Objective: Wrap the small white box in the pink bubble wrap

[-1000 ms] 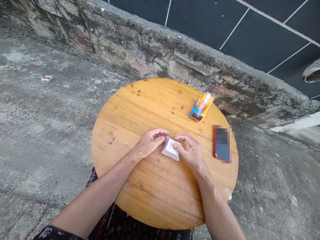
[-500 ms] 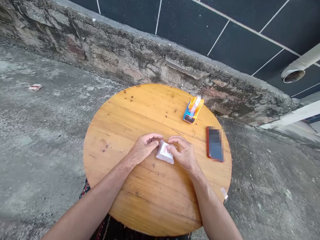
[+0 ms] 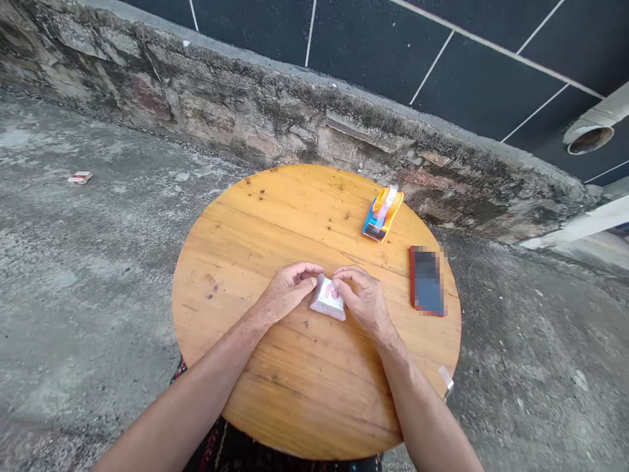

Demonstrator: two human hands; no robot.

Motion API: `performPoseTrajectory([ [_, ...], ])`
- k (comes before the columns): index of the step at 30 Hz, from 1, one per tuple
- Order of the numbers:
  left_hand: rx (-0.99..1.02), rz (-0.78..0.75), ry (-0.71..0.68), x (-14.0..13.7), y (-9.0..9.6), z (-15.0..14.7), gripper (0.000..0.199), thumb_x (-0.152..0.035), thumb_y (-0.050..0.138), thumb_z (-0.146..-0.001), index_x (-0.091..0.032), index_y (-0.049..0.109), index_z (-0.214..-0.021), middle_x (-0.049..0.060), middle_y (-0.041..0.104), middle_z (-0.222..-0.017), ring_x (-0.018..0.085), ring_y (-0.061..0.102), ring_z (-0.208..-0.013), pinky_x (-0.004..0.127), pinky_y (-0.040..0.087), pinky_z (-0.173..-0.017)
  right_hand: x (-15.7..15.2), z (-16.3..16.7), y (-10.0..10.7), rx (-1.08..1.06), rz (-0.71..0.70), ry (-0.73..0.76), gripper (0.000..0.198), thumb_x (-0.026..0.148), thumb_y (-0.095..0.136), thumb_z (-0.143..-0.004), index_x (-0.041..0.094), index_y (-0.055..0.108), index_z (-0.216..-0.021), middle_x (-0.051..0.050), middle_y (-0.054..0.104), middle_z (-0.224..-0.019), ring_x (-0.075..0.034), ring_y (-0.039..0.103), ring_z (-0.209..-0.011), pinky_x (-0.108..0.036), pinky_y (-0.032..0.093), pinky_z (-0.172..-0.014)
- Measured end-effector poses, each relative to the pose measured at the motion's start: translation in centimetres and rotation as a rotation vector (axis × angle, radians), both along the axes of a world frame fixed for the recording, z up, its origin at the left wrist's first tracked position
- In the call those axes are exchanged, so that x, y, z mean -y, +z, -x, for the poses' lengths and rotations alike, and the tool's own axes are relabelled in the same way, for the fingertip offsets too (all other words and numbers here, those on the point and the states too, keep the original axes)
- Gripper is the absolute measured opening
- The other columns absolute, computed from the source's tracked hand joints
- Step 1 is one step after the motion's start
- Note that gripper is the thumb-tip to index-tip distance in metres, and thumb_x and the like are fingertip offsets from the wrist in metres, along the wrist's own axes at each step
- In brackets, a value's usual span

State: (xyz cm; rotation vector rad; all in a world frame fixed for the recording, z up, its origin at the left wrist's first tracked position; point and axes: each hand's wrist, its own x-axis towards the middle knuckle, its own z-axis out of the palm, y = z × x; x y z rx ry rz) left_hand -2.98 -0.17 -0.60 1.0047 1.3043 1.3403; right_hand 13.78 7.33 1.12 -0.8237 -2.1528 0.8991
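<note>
A small packet [image 3: 326, 303] in clear, whitish wrapping lies near the middle of the round wooden table [image 3: 236, 262]. White with red print shows on its top. My left hand [image 3: 289, 288] is at its upper left corner, with thumb and curled fingers closed against the edge. On the opposite side, my right hand [image 3: 364, 298] pinches at the upper right edge, thumb tip by the printed face. The far edge of the packet is partly hidden by the fingers.
A blue and orange tape dispenser [image 3: 382, 215] stands at the table's far right. Nearer, a red-edged phone [image 3: 426, 282] lies by the right rim. A strip of clear tape [image 3: 446, 377] hangs at the right edge. A stone ledge [image 3: 295, 118] runs behind the table.
The whole view has shifted slightly, so the table and things on it sit a little further right. My right thumb has slid up a little, baring more of the packet's print.
</note>
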Motion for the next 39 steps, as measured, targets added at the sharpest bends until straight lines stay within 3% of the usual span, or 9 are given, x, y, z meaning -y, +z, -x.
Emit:
performPoseTrajectory([
  [8,-0.057,-0.011,0.057,0.2,0.6,-0.1,0.026,-0.032,0.062,-0.078,-0.014,0.065,-0.097,0.008,0.068,-0.098,0.019,0.063,-0.09,0.03,0.048,-0.082,-1.1,-1.5,0.8,-0.074,0.084,-0.068,0.011,0.029,0.059,-0.084,0.022,0.067,-0.084,-0.004,0.07,-0.09,-0.02,0.064,-0.088,-0.035,0.05,-0.083],
  [16,-0.091,-0.024,0.029,0.3,1.2,0.0,0.019,-0.034,0.062,-0.076,-0.016,0.058,-0.069,-0.001,0.06,-0.066,0.012,0.055,-0.062,0.023,0.044,-0.059,-0.5,-1.0,1.3,0.05,0.102,0.026,0.011,0.026,0.065,-0.077,0.022,0.067,-0.087,-0.003,0.07,-0.092,-0.019,0.065,-0.088,-0.034,0.051,-0.082],
  [23,-0.154,-0.004,-0.03,0.3,0.4,-0.3,0.022,-0.033,0.064,-0.076,-0.015,0.066,-0.088,0.005,0.07,-0.08,0.015,0.063,-0.07,0.025,0.049,-0.063,-0.8,-0.5,2.1,0.178,0.047,0.09,0.006,0.022,0.063,-0.08,0.021,0.067,-0.083,-0.002,0.069,-0.082,-0.016,0.065,-0.078,-0.029,0.05,-0.074],
  [33,-0.153,-0.005,-0.031,0.5,0.9,-0.6,0.02,-0.033,0.064,-0.077,-0.016,0.066,-0.089,0.005,0.071,-0.084,0.016,0.065,-0.073,0.026,0.051,-0.065,-0.6,-0.1,2.7,0.204,-0.026,0.076,0.015,0.016,0.056,-0.082,0.021,0.067,-0.073,0.0,0.07,-0.074,-0.016,0.065,-0.07,-0.028,0.048,-0.071],
  [39,-0.151,0.025,-0.031,0.6,1.3,-0.6,0.02,-0.03,0.063,-0.078,-0.014,0.065,-0.09,0.006,0.07,-0.085,0.016,0.064,-0.074,0.025,0.051,-0.066,-1.2,0.1,2.2,0.206,0.09,0.017,0.013,0.018,0.055,-0.081,0.019,0.066,-0.073,0.001,0.068,-0.071,-0.014,0.063,-0.068,-0.025,0.046,-0.067],
])
